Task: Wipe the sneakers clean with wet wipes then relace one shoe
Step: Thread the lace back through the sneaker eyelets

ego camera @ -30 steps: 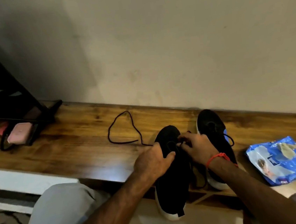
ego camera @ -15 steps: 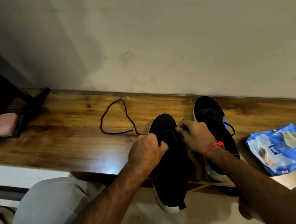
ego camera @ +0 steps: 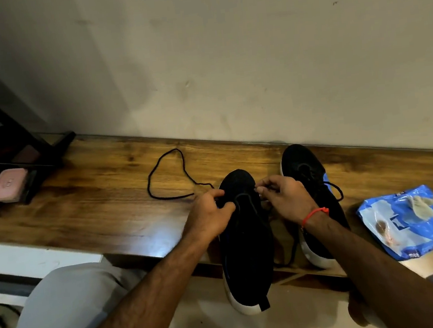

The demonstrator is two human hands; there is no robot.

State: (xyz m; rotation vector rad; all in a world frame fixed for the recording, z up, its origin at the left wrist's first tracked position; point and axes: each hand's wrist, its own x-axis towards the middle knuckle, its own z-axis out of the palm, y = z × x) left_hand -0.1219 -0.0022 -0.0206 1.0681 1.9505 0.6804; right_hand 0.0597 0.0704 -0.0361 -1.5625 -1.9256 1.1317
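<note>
Left hand [ego camera: 210,215] and right hand [ego camera: 284,196] each pinch the black lace [ego camera: 167,174] at the near sneaker [ego camera: 245,241]; lace's slack loops on the wooden shelf [ego camera: 94,203].

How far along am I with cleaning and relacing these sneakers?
Wiping looks finished: a used wipe lies on the blue wipes pack. Relacing is under way: your left hand and right hand pinch the black lace at the near sneaker. Most of the lace lies loose on the wooden bench, so most threading remains. The far sneaker is already laced.
</note>
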